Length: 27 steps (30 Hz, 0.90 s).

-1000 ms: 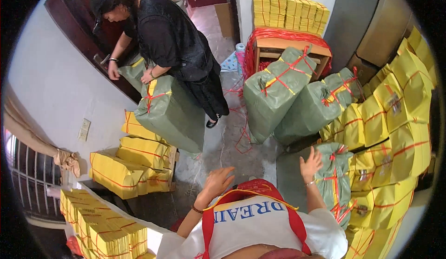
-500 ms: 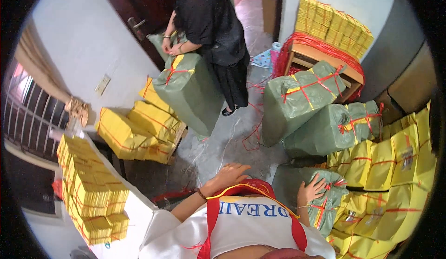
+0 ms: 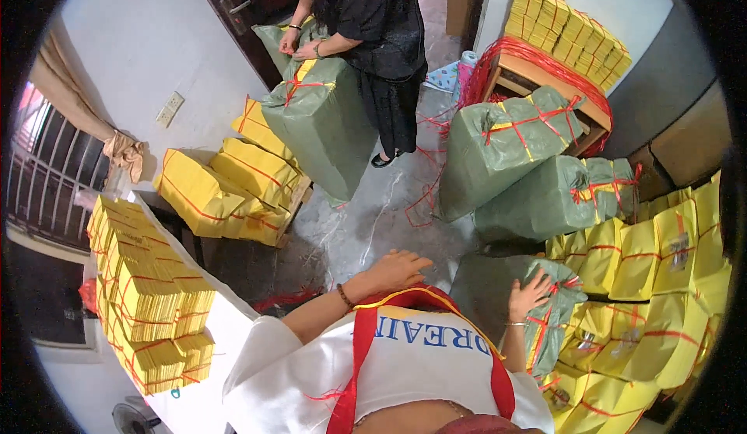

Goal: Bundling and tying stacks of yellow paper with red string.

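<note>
My right hand [image 3: 531, 292] rests with fingers spread on top of a green wrapped bale [image 3: 490, 278] tied with red and yellow cord, at my right side. My left hand [image 3: 394, 269] hovers in front of my red apron [image 3: 412, 298], its fingers stretched out, holding nothing. Beyond, a co-worker in black [image 3: 373, 53] stands over another green bale [image 3: 323, 123] with both hands at its tied top; what those fingers grip is too small to tell. Two more tied bales, a taller one [image 3: 486, 150] and a lower one [image 3: 537, 201], stand ahead to the right.
Yellow paper bundles [image 3: 654, 271] are stacked on the right, with others [image 3: 226, 193] at the left wall. Further stacks [image 3: 152, 302] sit on a white table [image 3: 226, 348]. A wooden stool [image 3: 510, 76] draped with red cord holds yellow bundles [image 3: 568, 33]. Loose red cord [image 3: 424, 204] lies on the floor.
The view has tilted down, so the room sits higher in the picture and the co-worker's head is out of it. My right hand stays on the bale; my left hand remains stretched out.
</note>
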Available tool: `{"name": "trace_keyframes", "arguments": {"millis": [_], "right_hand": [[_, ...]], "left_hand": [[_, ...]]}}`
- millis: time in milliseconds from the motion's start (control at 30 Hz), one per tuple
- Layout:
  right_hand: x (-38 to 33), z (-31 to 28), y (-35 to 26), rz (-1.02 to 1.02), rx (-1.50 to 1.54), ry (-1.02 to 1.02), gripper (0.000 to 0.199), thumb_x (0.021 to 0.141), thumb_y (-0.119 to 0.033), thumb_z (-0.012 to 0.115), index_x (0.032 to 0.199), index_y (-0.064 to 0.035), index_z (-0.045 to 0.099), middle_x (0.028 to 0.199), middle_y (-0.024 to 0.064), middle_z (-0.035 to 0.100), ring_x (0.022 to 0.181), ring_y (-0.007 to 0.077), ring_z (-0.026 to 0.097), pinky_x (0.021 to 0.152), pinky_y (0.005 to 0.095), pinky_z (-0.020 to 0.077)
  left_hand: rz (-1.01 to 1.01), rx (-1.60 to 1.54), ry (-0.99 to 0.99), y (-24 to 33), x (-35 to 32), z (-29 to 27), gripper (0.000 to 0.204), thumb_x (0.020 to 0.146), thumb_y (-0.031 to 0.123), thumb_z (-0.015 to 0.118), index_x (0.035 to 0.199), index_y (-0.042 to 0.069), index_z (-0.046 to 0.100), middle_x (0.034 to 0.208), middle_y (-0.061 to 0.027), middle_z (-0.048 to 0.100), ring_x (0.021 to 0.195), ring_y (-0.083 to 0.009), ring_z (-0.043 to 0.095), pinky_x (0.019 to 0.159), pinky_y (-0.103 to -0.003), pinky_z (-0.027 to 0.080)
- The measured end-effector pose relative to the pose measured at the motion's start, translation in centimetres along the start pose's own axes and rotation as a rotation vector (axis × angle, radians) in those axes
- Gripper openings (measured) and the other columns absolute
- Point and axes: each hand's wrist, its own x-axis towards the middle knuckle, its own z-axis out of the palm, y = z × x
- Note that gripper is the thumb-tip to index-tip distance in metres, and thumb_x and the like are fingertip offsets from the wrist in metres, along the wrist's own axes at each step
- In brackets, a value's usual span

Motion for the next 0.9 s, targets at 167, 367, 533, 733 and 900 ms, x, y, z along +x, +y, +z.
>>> {"name": "trace_keyframes", "arguments": {"millis": [167,367,533,733,900], "right_hand": [[-6.9,-2.7,0.6,0.158,0.150,0.143,0.083,0.068,-0.031,0.064,0.135,-0.0161,0.018,0.140,0.0147,0.013,0.129,0.0314,0.011,0.100,0.0541,0.0075],[-17.8,-4.2,2.7,0.401,0.210,0.063,0.087,0.063,-0.027,0.067,0.134,-0.0175,0.018,0.137,0.0177,0.015,0.127,0.0358,0.012,0.098,0.0555,0.0141],[-24.1,-6.6,5.7,0.632,0.284,0.173,0.085,0.064,-0.024,0.067,0.134,-0.0197,0.019,0.136,0.0188,0.014,0.125,0.0371,0.016,0.098,0.0514,0.0183],[-28.8,-7.6,8.5,0.842,0.484,0.223,0.085,0.065,-0.020,0.067,0.133,-0.0175,0.016,0.135,0.0229,0.013,0.123,0.0408,0.020,0.096,0.0480,0.0273],[-32.8,-6.7,12.2,0.801,0.625,0.324,0.085,0.066,-0.018,0.066,0.133,-0.0131,0.015,0.132,0.0283,0.013,0.123,0.0422,0.017,0.100,0.0408,0.0241]], "left_hand": [[0.179,0.032,-0.059,-0.7,-2.5,0.0,0.035,0.081,0.027,0.052,0.112,0.011,0.047,0.092,-0.0125,0.057,0.087,-0.0303,0.054,0.074,-0.040,0.042],[0.443,-0.070,-0.156,-0.2,-5.0,1.7,0.035,0.080,0.026,0.054,0.112,0.012,0.048,0.094,-0.0150,0.057,0.085,-0.0324,0.054,0.071,-0.039,0.043],[0.478,-0.003,-0.386,1.2,-6.7,4.3,0.039,0.078,0.024,0.058,0.113,0.012,0.048,0.091,-0.0157,0.058,0.083,-0.0329,0.055,0.071,-0.040,0.043],[0.544,0.031,-0.503,4.0,-6.1,5.2,0.039,0.080,0.026,0.055,0.115,0.012,0.047,0.095,-0.0160,0.057,0.088,-0.0328,0.053,0.073,-0.039,0.042],[0.670,0.078,-0.546,8.6,-5.6,7.6,0.036,0.081,0.024,0.053,0.114,0.010,0.048,0.098,-0.0157,0.056,0.090,-0.0328,0.052,0.075,-0.040,0.041]]}}
